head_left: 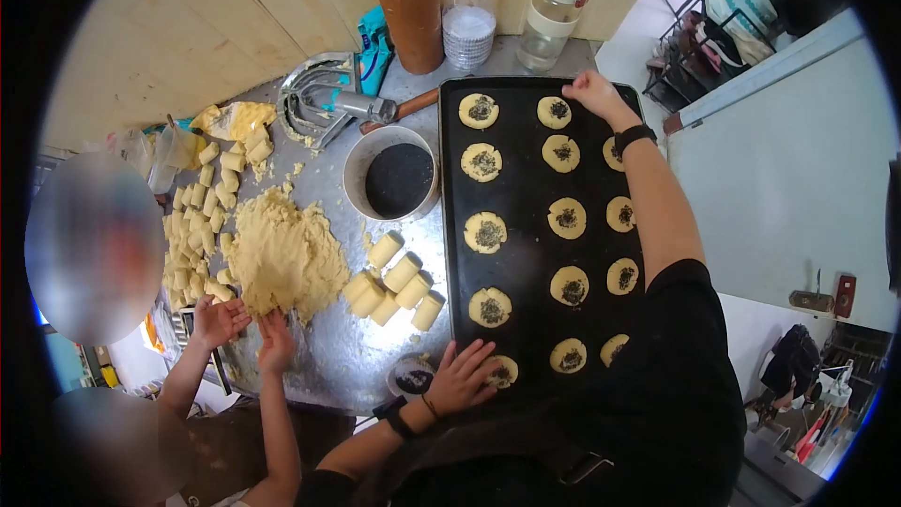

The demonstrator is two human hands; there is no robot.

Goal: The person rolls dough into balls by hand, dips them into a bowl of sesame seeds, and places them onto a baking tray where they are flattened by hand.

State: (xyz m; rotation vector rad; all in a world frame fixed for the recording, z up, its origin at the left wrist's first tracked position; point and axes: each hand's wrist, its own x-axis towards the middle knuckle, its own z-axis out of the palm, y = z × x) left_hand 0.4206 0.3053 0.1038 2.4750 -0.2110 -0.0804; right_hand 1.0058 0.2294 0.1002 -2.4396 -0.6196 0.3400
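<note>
A large black baking tray [526, 188] holds rows of flattened round dough cookies [485, 232], each with dark seeds at its centre. At the far end, my right hand [601, 99] hovers beside a seeded cookie [554, 113], fingers pinched together; whatever is between the fingertips is hidden. My left hand [460, 377] lies with fingers spread over the tray's near left edge, touching or just above a cookie [502, 373] that it partly covers. Next to that wrist stands a small bowl of dark seeds [413, 378].
Left of the tray are a tub of dark contents [399, 178], dough cylinders [402, 274], a dough mound [286, 258] and a metal mixer paddle [324, 103]. A co-worker's hands [223, 321] touch the mound. A glass jug [552, 19] stands behind.
</note>
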